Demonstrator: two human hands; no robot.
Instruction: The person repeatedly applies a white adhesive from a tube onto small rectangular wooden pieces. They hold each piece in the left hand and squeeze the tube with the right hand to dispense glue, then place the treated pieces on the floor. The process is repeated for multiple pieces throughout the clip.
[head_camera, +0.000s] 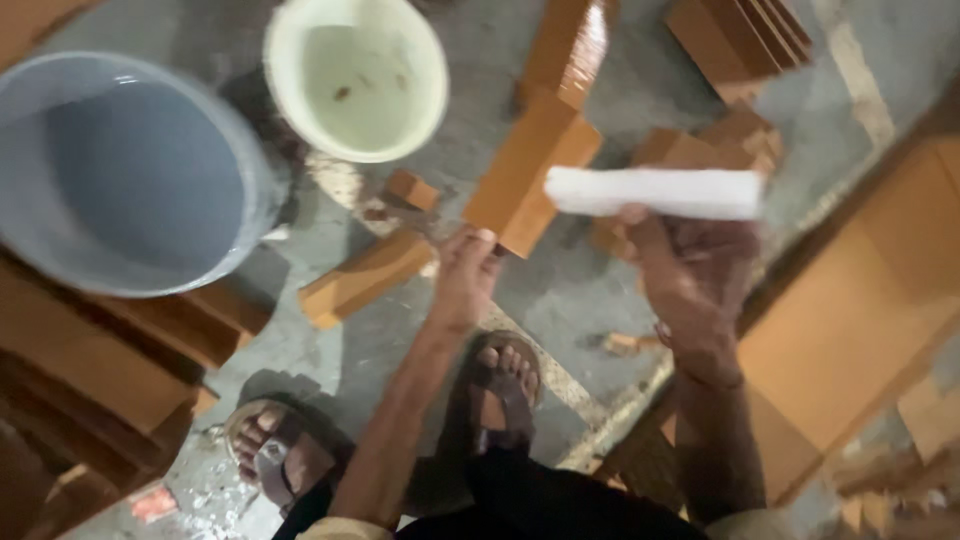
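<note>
Wooden block (528, 172) pinched by the left hand (465, 275); the right hand (690, 265) grips a white roll (655, 192) (blurred).

Dim, warm indoor light, seems to come from upper right. Strong glare streak on the glossy orange-brown wooden plank (572, 45) at top centre. The white rolled sheet (655, 192) in the right hand (695, 280) is nearly blown out, no surface detail. Whole frame soft with motion blur; worst on the grey round plastic bucket (120, 175) at left, edges smeared. The pale cream round plastic bucket (357, 75) is a bit sharper, even tone inside. Left hand (465, 275) soft, fingertips smeared. Shadows dark under the stacked brown wooden pieces (80, 380) lower left, detail lost. Grey concrete floor (560, 290) mid-tone, noisy. Lower right corner muddy and out of focus
</note>
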